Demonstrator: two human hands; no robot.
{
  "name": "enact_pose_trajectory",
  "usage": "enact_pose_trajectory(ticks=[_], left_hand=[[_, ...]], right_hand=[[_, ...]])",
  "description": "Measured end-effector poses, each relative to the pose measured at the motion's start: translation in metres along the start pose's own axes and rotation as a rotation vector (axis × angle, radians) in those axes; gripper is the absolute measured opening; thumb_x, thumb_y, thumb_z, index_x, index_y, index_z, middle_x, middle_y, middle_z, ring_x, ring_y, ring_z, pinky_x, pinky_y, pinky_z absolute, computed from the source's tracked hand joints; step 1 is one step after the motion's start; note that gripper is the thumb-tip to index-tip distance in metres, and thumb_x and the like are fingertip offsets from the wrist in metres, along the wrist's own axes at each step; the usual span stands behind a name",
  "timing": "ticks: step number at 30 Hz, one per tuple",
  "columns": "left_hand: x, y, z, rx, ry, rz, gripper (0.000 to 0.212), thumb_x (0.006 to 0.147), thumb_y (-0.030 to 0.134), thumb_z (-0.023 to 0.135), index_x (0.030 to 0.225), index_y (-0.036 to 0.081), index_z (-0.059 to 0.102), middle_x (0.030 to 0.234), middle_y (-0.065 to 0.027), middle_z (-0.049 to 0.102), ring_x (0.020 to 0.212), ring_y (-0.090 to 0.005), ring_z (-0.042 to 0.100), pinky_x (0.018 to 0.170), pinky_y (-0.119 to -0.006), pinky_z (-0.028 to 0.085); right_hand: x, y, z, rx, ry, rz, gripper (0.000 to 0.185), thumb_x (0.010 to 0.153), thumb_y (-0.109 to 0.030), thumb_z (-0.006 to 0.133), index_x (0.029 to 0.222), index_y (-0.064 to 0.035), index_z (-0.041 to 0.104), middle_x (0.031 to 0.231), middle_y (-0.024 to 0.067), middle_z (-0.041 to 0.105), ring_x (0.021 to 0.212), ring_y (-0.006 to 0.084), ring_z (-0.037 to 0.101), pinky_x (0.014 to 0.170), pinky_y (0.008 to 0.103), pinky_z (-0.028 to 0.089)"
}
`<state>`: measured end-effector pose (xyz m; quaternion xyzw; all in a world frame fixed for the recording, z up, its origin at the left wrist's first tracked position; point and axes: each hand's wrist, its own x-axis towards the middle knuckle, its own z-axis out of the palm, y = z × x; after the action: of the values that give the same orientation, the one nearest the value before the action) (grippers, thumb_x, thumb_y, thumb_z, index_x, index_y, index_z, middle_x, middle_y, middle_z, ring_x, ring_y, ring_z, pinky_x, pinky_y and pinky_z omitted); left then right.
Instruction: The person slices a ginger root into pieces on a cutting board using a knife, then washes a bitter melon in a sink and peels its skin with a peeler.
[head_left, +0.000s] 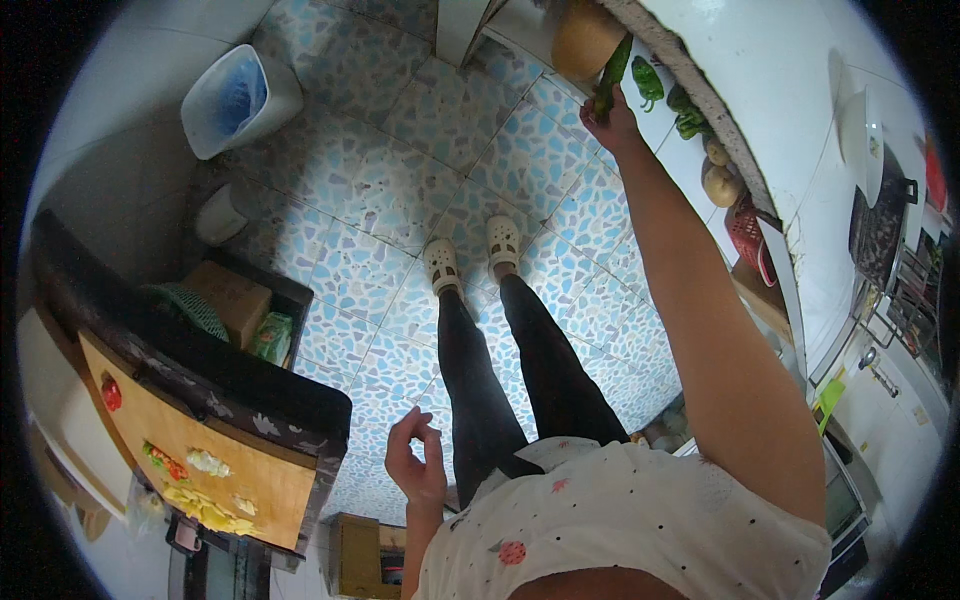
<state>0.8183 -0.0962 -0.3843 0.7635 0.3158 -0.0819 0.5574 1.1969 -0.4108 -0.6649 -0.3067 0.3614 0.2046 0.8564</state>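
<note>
My right hand (613, 124) reaches out to the top right and grips a long dark green vegetable (616, 66), perhaps a cucumber, near its lower end. Beside it, on a white tiled ledge, lie a green pepper (646, 81), more green peppers (688, 116) and round tan vegetables like potatoes (721, 186). A rounded tan container (585, 37) stands just behind the held vegetable. My left hand (417, 457) hangs near my left thigh, its fingers curled loosely with a gap between them and nothing held.
At the left, a wooden cutting board (277, 480) bears chopped yellow, white, green and red food. A lined waste bin (281, 97) stands on the patterned tile floor, a cardboard box (232, 300) nearby. A red basket (746, 232) sits below the worktop's rough edge (697, 82).
</note>
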Motion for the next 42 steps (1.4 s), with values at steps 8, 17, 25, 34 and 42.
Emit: enact_pose_trajectory(ticks=[8, 17, 25, 34, 42], left_hand=[[0.001, 0.041, 0.005, -0.020, 0.111, 0.100, 0.028, 0.070, -0.003, 0.053, 0.098, -0.004, 0.052, 0.080, -0.0101, 0.057, 0.063, -0.0136, 0.050, 0.062, -0.025, 0.042], [-0.009, 0.050, -0.007, 0.032, 0.112, 0.142, 0.029, 0.079, 0.005, 0.049, 0.107, 0.000, 0.049, 0.089, -0.0108, 0.055, 0.072, -0.0136, 0.052, 0.065, -0.027, 0.044], [-0.014, 0.068, 0.006, 0.075, 0.060, 0.142, 0.028, 0.077, 0.003, 0.050, 0.104, -0.001, 0.050, 0.089, -0.0102, 0.056, 0.072, -0.0131, 0.053, 0.065, -0.026, 0.044], [0.046, 0.095, 0.031, -0.239, 0.039, 0.020, 0.031, 0.079, 0.010, 0.053, 0.108, -0.001, 0.050, 0.097, -0.0082, 0.055, 0.083, -0.0104, 0.052, 0.072, -0.023, 0.042], [0.082, 0.154, -0.032, -0.543, 0.113, 0.151, 0.020, 0.079, 0.013, 0.056, 0.094, 0.001, 0.052, 0.088, -0.0030, 0.056, 0.072, -0.0095, 0.050, 0.062, -0.020, 0.037]], right_hand=[[-0.110, -0.002, 0.013, 0.067, 0.146, -0.002, 0.028, 0.084, -0.027, 0.048, 0.087, 0.0011, 0.047, 0.066, 0.0087, 0.051, 0.057, 0.0172, 0.049, 0.056, 0.0282, 0.047], [-0.153, -0.012, 0.044, 0.125, 0.141, 0.239, 0.042, 0.079, -0.022, 0.049, 0.107, 0.0080, 0.039, 0.089, 0.0159, 0.053, 0.067, 0.0206, 0.054, 0.059, 0.0264, 0.048], [-0.121, -0.004, 0.021, -0.177, -0.006, 0.370, 0.039, 0.081, -0.041, 0.048, 0.081, -0.0029, 0.045, 0.058, 0.0033, 0.047, 0.046, 0.0133, 0.046, 0.042, 0.0238, 0.042], [-0.307, 0.046, 0.093, -0.755, -0.282, 0.451, 0.039, 0.083, -0.045, 0.042, 0.089, -0.0064, 0.045, 0.062, 0.0019, 0.045, 0.051, 0.0099, 0.044, 0.047, 0.0226, 0.038], [-0.350, 0.059, 0.199, -1.343, -0.896, 0.304, 0.041, 0.083, -0.041, 0.042, 0.097, -0.0026, 0.046, 0.075, 0.0047, 0.054, 0.062, 0.0096, 0.049, 0.056, 0.0252, 0.041]])
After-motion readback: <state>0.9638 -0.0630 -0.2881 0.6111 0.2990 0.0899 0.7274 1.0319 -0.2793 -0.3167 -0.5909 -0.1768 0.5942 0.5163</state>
